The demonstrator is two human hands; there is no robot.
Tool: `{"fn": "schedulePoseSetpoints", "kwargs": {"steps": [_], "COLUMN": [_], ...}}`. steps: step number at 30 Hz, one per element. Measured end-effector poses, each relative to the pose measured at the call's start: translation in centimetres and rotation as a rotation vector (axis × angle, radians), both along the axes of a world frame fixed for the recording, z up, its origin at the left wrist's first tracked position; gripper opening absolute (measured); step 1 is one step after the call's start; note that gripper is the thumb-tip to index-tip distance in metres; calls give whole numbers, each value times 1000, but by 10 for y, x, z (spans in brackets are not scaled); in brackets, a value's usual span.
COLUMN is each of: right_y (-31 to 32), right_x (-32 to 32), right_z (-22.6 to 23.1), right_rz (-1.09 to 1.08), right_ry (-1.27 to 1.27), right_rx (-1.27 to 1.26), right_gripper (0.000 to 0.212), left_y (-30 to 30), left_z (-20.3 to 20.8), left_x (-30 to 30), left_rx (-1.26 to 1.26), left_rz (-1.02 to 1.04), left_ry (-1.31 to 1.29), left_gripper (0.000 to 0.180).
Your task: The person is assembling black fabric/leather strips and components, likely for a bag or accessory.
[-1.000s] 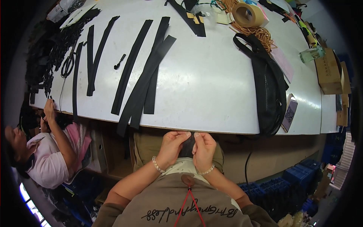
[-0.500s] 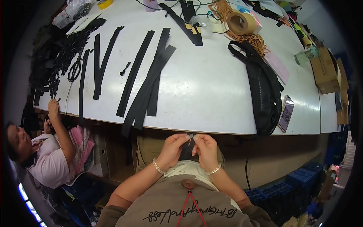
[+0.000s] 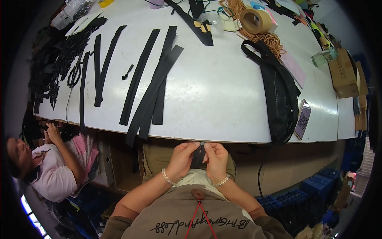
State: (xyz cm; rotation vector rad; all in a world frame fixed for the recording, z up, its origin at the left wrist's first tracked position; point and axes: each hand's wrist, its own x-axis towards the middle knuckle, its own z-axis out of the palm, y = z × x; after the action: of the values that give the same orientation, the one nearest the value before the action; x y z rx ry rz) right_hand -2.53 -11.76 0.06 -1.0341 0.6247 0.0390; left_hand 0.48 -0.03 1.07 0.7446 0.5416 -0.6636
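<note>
My left hand (image 3: 181,160) and my right hand (image 3: 217,160) meet over my lap, just short of the table's front edge. Thumbs and fingertips of both pinch the upper end of a black fabric strip (image 3: 197,160), which hangs down between them. A small dark grey piece (image 3: 202,143) shows at the fingertips; its kind is too small to tell. On the white table (image 3: 223,91) ahead, similar long black strips (image 3: 137,79) lie spread out, and a few crossed strips (image 3: 159,93) overhang the front edge.
A black bag (image 3: 276,99) and a phone (image 3: 303,119) lie at right, below a tape roll (image 3: 255,20) and brown cord (image 3: 270,44). Scissors (image 3: 74,75) sit beside a heap of black pieces (image 3: 59,55). A co-worker (image 3: 59,167) sits at left. Blue crates (image 3: 318,185) stand lower right.
My hands stay nearly in place, still pinching the strip, with the fingertips slightly shifted around the small grey piece. The co-worker's raised hand has come down from the black heap to the other hand.
</note>
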Motion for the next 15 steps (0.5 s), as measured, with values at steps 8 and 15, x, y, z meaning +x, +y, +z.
{"fn": "schedulePoseSetpoints", "kwargs": {"steps": [8, 15], "right_y": [8, 16], "right_x": [2, 6], "right_z": [7, 11], "right_rz": [-81, -156], "right_ry": [7, 24], "right_rx": [-11, -2], "right_gripper": [4, 4], "left_y": [-3, 1], "left_z": [-9, -5], "left_x": [-6, -1], "left_rx": [54, 44], "left_rz": [69, 23], "left_ry": [-10, 11], "left_gripper": [11, 11]}}
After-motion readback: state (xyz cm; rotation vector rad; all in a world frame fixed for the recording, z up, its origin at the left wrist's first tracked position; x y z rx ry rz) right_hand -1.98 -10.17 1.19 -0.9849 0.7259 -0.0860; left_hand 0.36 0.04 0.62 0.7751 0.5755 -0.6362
